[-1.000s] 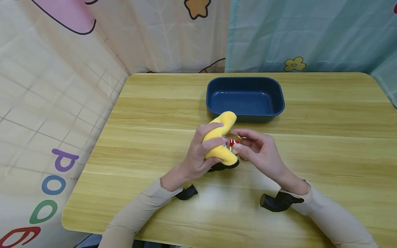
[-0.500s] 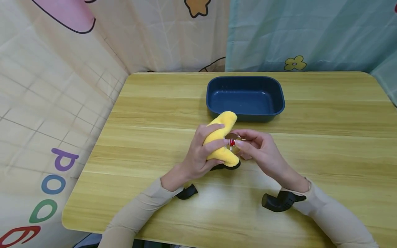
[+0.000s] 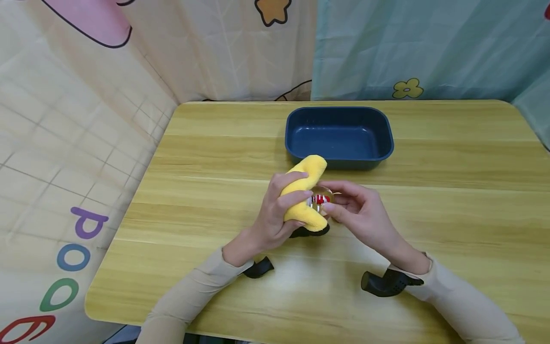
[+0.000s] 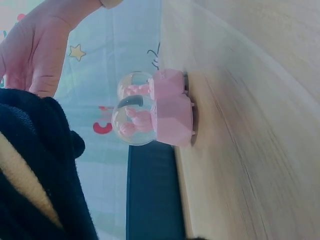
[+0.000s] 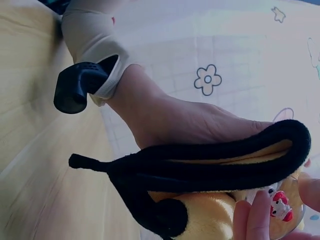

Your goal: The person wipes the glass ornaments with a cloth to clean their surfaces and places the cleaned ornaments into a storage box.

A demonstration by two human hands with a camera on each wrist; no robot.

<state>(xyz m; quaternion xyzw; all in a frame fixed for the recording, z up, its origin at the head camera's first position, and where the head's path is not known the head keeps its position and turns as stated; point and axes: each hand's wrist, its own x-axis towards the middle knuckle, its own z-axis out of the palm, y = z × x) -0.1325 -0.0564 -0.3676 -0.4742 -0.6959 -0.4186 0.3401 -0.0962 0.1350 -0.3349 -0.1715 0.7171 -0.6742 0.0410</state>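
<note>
We see the left hand (image 3: 279, 205) with its fingers curled around a yellow-and-black plush cloth (image 3: 302, 186), which lies against a clear globe (image 3: 320, 198). On the globe's other side, the right hand (image 3: 361, 208) pinches it between thumb and fingers. Through the glass we make out a red-and-white figure (image 5: 281, 205). In the left wrist view, two pink globes (image 4: 175, 120) stand side by side on the bench (image 3: 193, 200). Farther back, just beyond our hands, sits a dark blue bin (image 3: 343, 165).
</note>
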